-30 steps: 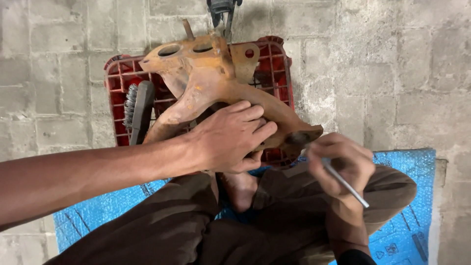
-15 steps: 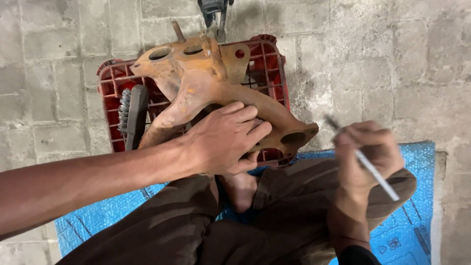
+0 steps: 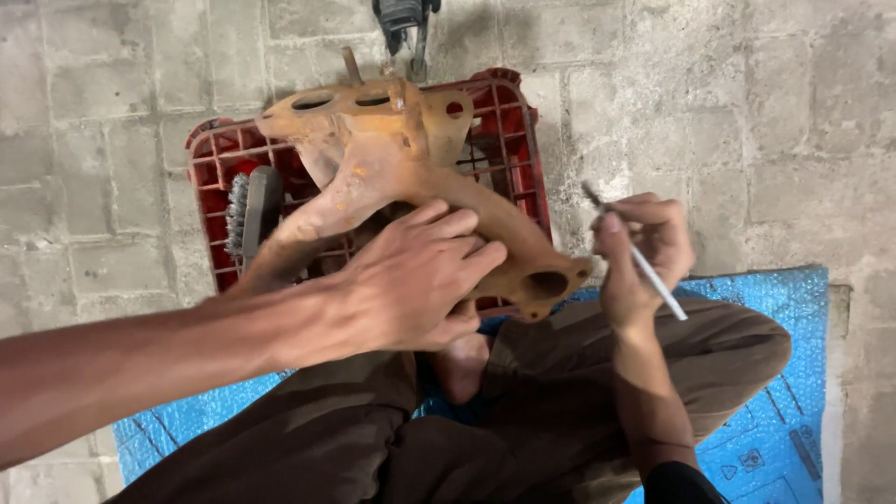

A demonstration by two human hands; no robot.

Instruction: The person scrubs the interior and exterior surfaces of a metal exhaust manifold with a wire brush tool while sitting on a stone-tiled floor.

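Floor (image 3: 765, 112): grey paving blocks, bearing everything in view.
Mat (image 3: 765, 411): blue sheet laid on the floor under the seated person — it appears to serve as a sitting pad.
Legs (image 3: 579, 392): crossed, in brown trousers, with a bare foot (image 3: 462, 364) between them, directly below the work.
Crate (image 3: 509, 140): red plastic lattice crate standing on the floor just beyond the knees; used as a low support, it raises the casting clear of the floor.
Rusty manifold (image 3: 373, 159): orange-brown cast part with branching pipes, lying across the crate top. One flanged port (image 3: 544, 285) overhangs the near edge of the crate, toward the right hand; the overhang likely gives free access to that opening.
Left hand (image 3: 420, 280): palm down on the manifold's near pipe, fingers spread and curled over it — the grip is clamped on the casting, evidently to hold it steady.
Right hand (image 3: 644, 252): raised just beside the flanged port, not touching it. Its grip is closed, pen-fashion, on a thin metal rod (image 3: 644, 266), dark tip pointing up and away.
Wire brush (image 3: 250, 215): lying in the crate at the left, beside the manifold.
Dark tool (image 3: 403, 23): at the top edge beyond the crate; partly cut off, kind not clear.
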